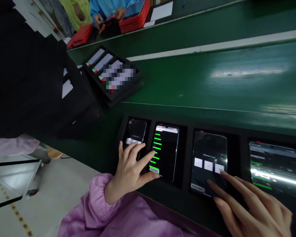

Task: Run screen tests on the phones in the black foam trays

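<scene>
Under the open left hand [129, 172], a fingertip [153, 153] touches a phone [166, 153] showing green text, while the open right hand [258, 209] reaches white squares [208, 165] on the next phone [208, 148] in a black foam tray [188, 158].

Black foam tray [186, 154] of smartphones [209, 163] is blocking the way down beneath left hand [130, 172] and right hand [251, 204]. Green surface [199, 89] is offering passage forward toward a second foam tray [120, 98]; a large black object [34, 82] is obstructing the left.
</scene>
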A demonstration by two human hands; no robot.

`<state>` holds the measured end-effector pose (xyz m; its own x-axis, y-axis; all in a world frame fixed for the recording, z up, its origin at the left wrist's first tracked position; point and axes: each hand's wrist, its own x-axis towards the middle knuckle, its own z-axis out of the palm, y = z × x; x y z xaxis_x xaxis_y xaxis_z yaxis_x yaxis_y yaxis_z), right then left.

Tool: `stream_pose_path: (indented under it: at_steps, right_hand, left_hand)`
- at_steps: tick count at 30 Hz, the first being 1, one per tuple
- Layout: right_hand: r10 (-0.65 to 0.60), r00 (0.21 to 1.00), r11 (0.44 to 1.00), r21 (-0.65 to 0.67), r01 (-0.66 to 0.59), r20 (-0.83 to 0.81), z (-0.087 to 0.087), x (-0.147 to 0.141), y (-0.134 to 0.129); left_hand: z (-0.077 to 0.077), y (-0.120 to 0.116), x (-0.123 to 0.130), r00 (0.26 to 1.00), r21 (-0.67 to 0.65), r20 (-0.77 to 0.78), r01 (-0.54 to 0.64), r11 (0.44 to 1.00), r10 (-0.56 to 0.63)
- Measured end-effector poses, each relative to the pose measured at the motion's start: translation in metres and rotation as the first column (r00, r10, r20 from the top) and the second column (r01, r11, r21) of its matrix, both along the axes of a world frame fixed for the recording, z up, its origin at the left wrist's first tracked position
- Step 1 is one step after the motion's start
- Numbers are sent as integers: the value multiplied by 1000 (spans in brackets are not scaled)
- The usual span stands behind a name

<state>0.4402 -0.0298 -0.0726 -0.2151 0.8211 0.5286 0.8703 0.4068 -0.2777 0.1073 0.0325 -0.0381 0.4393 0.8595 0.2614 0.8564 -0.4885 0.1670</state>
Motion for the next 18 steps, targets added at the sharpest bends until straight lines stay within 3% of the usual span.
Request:
stream_pose_path:
  at_steps: [4,10,18]
  right_hand:
    - [12,1000,1000,21,-12,20,3,0,2]
    - [33,996,999,9,-34,86,7,5,0]
    - [37,990,999,34,-42,133,11,0,3]
  left_hand:
    - [-3,-2,9,999,0,-35,18,1000,-18]
    - [-1,-11,12,995,41,100,16,999,-20]
    - [-2,-19,20,996,58,58,68,996,-72]
